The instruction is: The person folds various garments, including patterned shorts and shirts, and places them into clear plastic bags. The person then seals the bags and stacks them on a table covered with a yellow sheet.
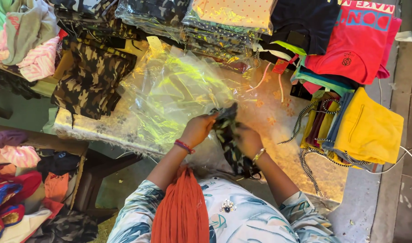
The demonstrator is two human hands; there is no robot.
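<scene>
**Both hands bunched on a dark patterned cloth**

Fingers of the left hand (198, 129) are curled and pressed together around the upper end of a dark camouflage cloth (228, 139), pinching it where it rises to a point. The right hand (248, 140) grips the same cloth from the other side; its fingers are mostly hidden behind the fabric, so how tightly they close cannot be told. The cloth hangs down between the two hands toward the person's body, crumpled and folded on itself.

Just beyond the fingertips lies a sheet of clear plastic wrap (170, 90), wrinkled and spread over the gold patterned tablecloth (278, 112). Further off on the left-hand side sits a pile of camouflage garments (91, 76). On the right-hand side, well apart from the fingers, a stack of folded clothes topped by a yellow garment (370, 128) rests with striped drawstrings (305, 118) trailing from it. Above that lies a red shirt (359, 40). An orange scarf (181, 207) hangs below the wrists, which carry a red bangle (184, 146) and a gold bangle (259, 154).
</scene>
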